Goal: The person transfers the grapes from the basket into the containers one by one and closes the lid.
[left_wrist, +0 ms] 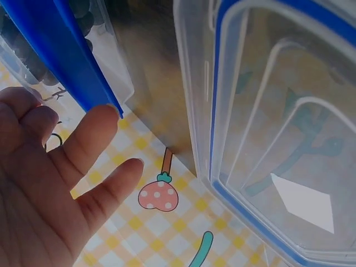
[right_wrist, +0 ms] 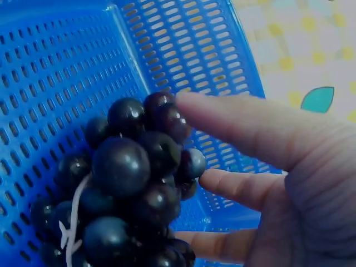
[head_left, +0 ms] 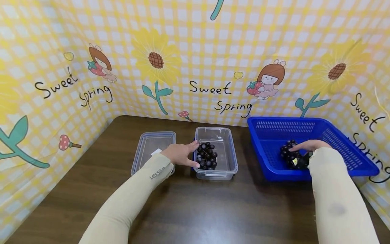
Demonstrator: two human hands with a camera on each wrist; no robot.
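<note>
We're resting our left hand (head_left: 179,154), fingers straight and loose, against the left wall of the clear plastic container (head_left: 226,169), which is holding a bunch of dark grapes (head_left: 207,156); its lid (head_left: 152,145) is lying just left on the brown table (head_left: 195,210). Our right hand (head_left: 307,145) is reaching into the blue basket (head_left: 344,152), fingers extended and touching a second grape bunch (right_wrist: 130,178), not clearly closing around it.

Bright, even light fills the head view, soft shadows lying on the dark table (head_left: 195,206) beneath the sleeves; its edges bow outward; both wrist views look dimmer and bluish, the close fingers (right_wrist: 250,130) slightly soft.
</note>
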